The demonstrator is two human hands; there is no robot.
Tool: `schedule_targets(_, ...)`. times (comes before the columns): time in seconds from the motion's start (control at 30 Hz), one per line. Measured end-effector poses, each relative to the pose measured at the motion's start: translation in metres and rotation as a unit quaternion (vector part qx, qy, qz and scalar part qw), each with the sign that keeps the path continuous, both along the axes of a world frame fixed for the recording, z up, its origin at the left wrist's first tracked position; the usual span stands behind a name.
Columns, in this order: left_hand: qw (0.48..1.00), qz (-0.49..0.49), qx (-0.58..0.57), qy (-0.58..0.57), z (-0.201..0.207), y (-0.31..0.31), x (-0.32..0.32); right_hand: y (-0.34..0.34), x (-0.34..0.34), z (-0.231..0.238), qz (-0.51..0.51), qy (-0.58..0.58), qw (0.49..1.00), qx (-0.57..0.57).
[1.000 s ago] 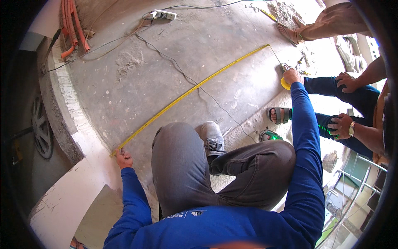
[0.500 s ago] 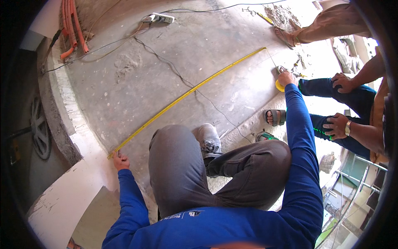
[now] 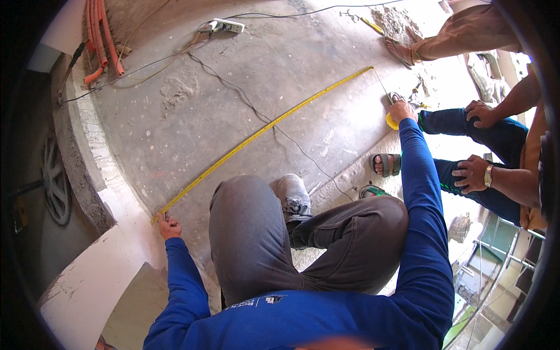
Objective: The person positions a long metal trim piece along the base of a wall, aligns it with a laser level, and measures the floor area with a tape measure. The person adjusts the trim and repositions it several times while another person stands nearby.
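2 hands stretch a thin yellow tape (image 3: 262,131) flat and straight across the rough, stained concrete floor (image 3: 192,111). Left hand (image 3: 168,226) is curled, fingertips pinning the tape's end at the floor's pale curved edge (image 3: 111,192). Right hand (image 3: 402,110) is closed over the round yellow case (image 3: 391,121) near the floor's far side, beside a sandalled foot (image 3: 386,164). A thin black cable (image 3: 262,116) crosses under the tape.

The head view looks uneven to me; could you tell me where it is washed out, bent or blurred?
Head view: sunlight blows out the upper right, past the right hand; the fisheye bows the yellow tape measure and darkens the rim; the blue sleeve at the bottom edge is soft; the concrete floor is evenly lit and sharp.
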State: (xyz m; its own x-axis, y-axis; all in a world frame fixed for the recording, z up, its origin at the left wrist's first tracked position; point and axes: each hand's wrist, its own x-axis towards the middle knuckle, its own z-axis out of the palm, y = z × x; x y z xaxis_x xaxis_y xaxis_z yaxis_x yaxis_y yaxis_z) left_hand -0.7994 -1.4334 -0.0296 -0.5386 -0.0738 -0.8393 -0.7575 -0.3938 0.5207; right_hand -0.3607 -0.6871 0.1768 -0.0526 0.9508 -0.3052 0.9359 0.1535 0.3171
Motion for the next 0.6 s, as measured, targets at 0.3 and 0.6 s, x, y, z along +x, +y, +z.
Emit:
schedule_targets(0.3,0.999,0.012,0.03,-0.025,-0.013,-0.012,-0.006,-0.003,-0.007,0.006,-0.019,-0.001,1.0,0.002)
schedule_targets(0.6,1.0,0.0,0.0,-0.009,-0.008,-0.007,-0.005,-0.004,-0.005,0.005,-0.008,0.013,1.0,0.011)
